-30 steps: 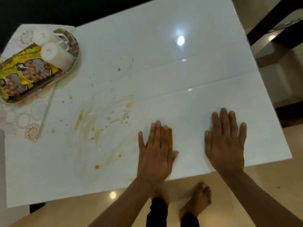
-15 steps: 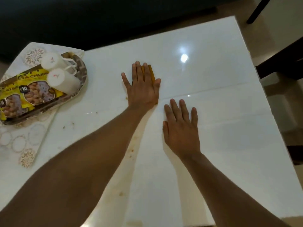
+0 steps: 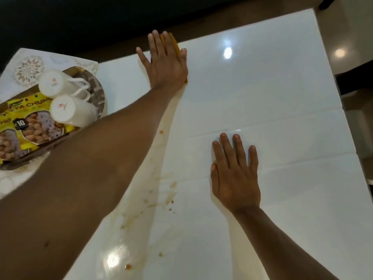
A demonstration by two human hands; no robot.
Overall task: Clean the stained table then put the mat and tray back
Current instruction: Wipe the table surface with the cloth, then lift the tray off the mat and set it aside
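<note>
From the head camera, the left hand (image 3: 165, 63) lies flat at the far edge of the white desk (image 3: 262, 98), fingers (image 3: 156, 40) straight and spread, pressing down a yellow-orange cleaning cloth (image 3: 175, 45) of which only a strip shows past the knuckles. The right hand (image 3: 235, 174) rests palm-down on the bare surface nearer the person, fingers straight and holding nothing, seemingly as a brace. Brown stains (image 3: 161, 190) and small drops run in a band beside and beneath the left forearm, well apart from the cloth. At the left corner sits the patterned mat (image 3: 28, 69), and on it the tray (image 3: 100, 91) with two overturned white mugs (image 3: 66, 100) and a yellow snack packet (image 3: 24, 126). The step in hand looks like wiping, at the far end of a stroke, with the cleaning unfinished. The next move probably calls for drawing the cloth back under pressure through the stained band, shifted leftward; only afterwards would mat and tray be moved back to the middle.
</note>
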